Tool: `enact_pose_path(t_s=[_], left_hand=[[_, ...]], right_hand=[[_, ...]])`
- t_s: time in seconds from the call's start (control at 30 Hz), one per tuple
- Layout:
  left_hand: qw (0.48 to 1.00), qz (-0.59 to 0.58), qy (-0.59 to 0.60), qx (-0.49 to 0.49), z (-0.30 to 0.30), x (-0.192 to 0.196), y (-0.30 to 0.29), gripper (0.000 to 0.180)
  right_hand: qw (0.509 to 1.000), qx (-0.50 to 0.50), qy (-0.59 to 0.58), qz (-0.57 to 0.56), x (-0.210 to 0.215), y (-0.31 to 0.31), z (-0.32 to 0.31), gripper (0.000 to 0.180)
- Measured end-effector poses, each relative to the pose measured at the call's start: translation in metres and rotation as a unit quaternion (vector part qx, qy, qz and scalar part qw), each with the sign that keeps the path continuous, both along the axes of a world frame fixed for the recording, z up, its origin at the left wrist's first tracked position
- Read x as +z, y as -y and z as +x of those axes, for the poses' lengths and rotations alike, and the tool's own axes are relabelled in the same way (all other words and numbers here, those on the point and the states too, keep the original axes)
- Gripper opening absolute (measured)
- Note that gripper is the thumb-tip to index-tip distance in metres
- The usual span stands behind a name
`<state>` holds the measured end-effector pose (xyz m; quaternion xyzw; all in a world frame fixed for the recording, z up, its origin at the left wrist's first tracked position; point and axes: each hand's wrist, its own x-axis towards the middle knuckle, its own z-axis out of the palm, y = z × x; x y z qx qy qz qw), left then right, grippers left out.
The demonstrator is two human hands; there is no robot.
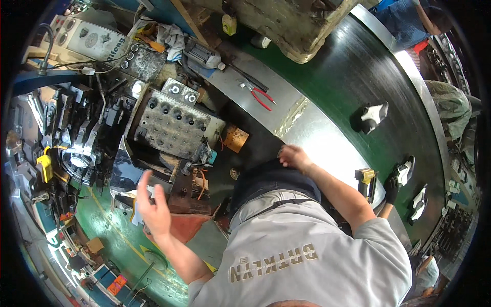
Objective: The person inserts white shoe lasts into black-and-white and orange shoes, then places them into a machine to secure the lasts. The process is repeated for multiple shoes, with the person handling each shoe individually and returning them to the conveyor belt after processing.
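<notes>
Your left hand (154,211) spreads wide, empty, this side of a grimy, knobbed metal box (171,126), while your right hand (294,157) curls, its hold impossible to tell, beside a smooth steel ledge (319,134) where red-handled pliers (262,98) lie farther off.

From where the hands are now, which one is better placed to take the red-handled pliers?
Probably the right hand: it is near the metal ledge where the red-handled pliers lie. The left hand is open but farther away.
</notes>
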<state>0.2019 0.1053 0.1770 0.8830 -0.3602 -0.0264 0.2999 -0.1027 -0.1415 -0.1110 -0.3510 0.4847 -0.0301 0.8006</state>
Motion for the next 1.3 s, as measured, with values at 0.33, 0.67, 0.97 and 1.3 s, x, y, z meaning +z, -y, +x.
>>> enact_pose_path(t_s=[0.33, 0.67, 0.97, 1.3], left_hand=[[0.968, 0.143, 0.122, 0.168, 0.04, -0.034, -0.054, 0.032], [0.971, 0.107, 0.141, 0.163, 0.036, -0.029, -0.057, 0.03], [0.97, 0.136, 0.127, 0.156, 0.034, -0.031, -0.056, 0.035], [0.966, 0.145, 0.139, 0.164, 0.032, -0.031, -0.06, 0.036]], right_hand=[[0.757, 0.593, -0.027, -0.272, -0.031, -0.051, 0.013, 0.055], [0.633, 0.727, 0.007, -0.265, -0.081, -0.066, 0.012, 0.048], [0.614, 0.728, -0.007, -0.305, -0.112, -0.075, -0.01, 0.042], [0.608, 0.728, 0.058, -0.312, -0.098, -0.076, -0.004, 0.043]])
